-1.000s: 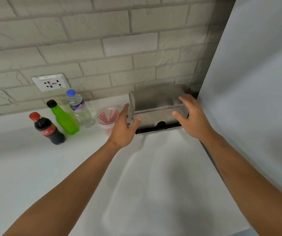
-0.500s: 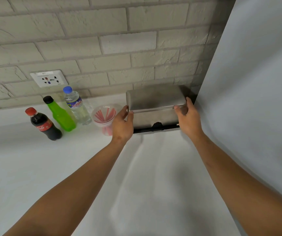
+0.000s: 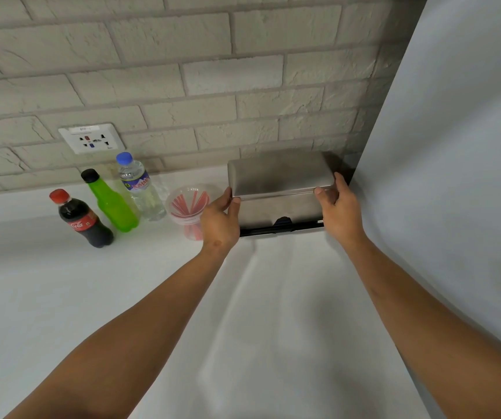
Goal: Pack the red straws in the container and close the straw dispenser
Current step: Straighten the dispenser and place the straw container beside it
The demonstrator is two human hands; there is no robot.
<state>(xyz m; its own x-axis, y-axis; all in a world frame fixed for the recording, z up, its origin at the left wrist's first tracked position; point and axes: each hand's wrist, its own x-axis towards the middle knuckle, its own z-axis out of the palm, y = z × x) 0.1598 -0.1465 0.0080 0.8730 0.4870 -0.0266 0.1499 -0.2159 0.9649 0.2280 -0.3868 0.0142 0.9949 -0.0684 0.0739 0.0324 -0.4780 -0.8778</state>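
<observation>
A steel straw dispenser [image 3: 279, 207] stands against the brick wall at the back right of the white counter, its lid [image 3: 279, 176] lying down on the body. My left hand [image 3: 219, 222] grips the lid's left end with thumb on its front edge. My right hand [image 3: 338, 211] grips the lid's right end the same way. Left of the dispenser stands a clear plastic cup [image 3: 189, 207] holding several red straws [image 3: 187, 204]; my left hand hides part of the cup.
Three bottles stand in a row left of the cup: a water bottle [image 3: 140, 189], a green bottle [image 3: 110, 202] and a cola bottle [image 3: 81, 220]. A wall socket [image 3: 92, 139] sits above them. A white panel [image 3: 454, 176] rises right beside the dispenser. A white cloth [image 3: 273, 313] covers the counter.
Both hands moved from the dispenser's lower front up to the two ends of the lid and closed on it. The lid looks unchanged in position.
</observation>
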